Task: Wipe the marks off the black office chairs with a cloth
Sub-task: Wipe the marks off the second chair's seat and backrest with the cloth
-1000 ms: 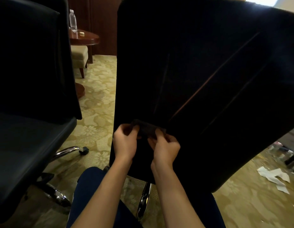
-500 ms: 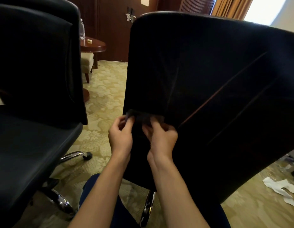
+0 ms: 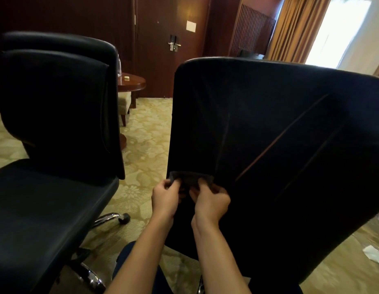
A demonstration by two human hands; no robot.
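Both hands, left [image 3: 165,199] and right [image 3: 209,201], pinch a dark cloth [image 3: 191,179] against the lower left of the near chair back [image 3: 269,145]. Cloth looks soft, light, limp, so best gripped bunched. Since earlier, the view has tipped up; the hands sit nearer the back's left edge

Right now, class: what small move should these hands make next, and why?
Probably press the dark cloth, pinched between left hand and right hand, against the chair back and rub the nearest reddish streak; it looks unwiped.
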